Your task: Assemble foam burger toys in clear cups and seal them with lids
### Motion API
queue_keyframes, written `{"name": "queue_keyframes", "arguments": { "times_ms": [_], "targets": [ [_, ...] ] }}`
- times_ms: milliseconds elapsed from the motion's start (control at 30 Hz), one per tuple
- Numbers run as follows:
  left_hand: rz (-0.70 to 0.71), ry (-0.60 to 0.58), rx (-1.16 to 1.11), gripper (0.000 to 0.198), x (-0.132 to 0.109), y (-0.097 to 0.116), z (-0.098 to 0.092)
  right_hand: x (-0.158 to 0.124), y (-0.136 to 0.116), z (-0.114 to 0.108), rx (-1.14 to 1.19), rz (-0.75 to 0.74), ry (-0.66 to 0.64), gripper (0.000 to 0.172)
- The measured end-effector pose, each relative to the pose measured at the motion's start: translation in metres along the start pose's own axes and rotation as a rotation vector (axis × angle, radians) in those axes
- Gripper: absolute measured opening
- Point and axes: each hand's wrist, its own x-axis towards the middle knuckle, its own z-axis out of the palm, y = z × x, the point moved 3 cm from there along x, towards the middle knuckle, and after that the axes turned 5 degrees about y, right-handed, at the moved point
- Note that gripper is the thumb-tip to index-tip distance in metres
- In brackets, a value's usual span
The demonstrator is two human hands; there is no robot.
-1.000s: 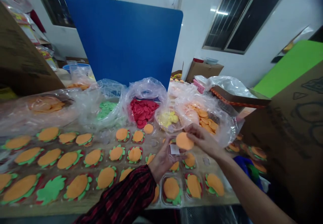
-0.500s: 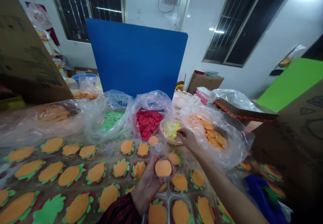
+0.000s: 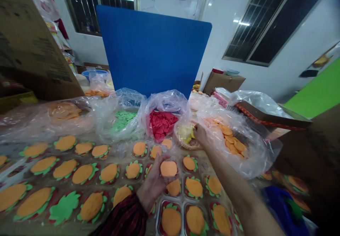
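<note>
My left hand [image 3: 152,183] is closed around a small clear plastic box [image 3: 176,172]. An orange round foam-like piece [image 3: 168,168] shows in that box. My right hand [image 3: 200,135] reaches into a small woven basket [image 3: 184,144] of pale yellow pieces [image 3: 184,131]. Its fingers are pinched together at the yellow pieces, and what they hold, if anything, is hidden. Below and left of my left hand stand rows of clear boxes, with orange rounds [image 3: 95,206] over green frilly and red layers. One green leaf-shaped piece [image 3: 64,206] lies uncovered on top of its stack.
Behind the rows sit plastic bags of green pieces [image 3: 122,120], red pieces [image 3: 161,124] and orange rounds [image 3: 231,141]. A blue board [image 3: 154,51] stands upright behind them. Cardboard boxes [image 3: 29,48] flank the table, and a blue object [image 3: 284,211] is at lower right.
The camera view has shifted a little. My left hand has moved slightly left with the clear box. My right hand has gone a bit further into the basket.
</note>
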Motion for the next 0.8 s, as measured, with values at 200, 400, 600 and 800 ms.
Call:
{"name": "queue_keyframes", "arguments": {
  "times_ms": [200,400,600,800],
  "targets": [
    [0.026,-0.077,-0.039,0.044,0.002,0.0,0.011,-0.053,-0.011,-0.037,0.297,-0.051,-0.085,0.013],
    [0.006,-0.178,-0.137,0.047,0.003,-0.009,0.012,-0.122,-0.077,-0.037,0.659,-0.25,-0.444,0.012],
    [0.065,-0.241,-0.185,0.046,-0.018,-0.001,-0.001,-0.15,-0.105,-0.009,0.317,-0.59,-0.25,0.01],
    [0.128,-0.082,-0.177,0.047,-0.022,0.021,-0.031,-0.09,-0.113,0.036,0.35,-0.581,-0.453,0.012]
  ]
}}
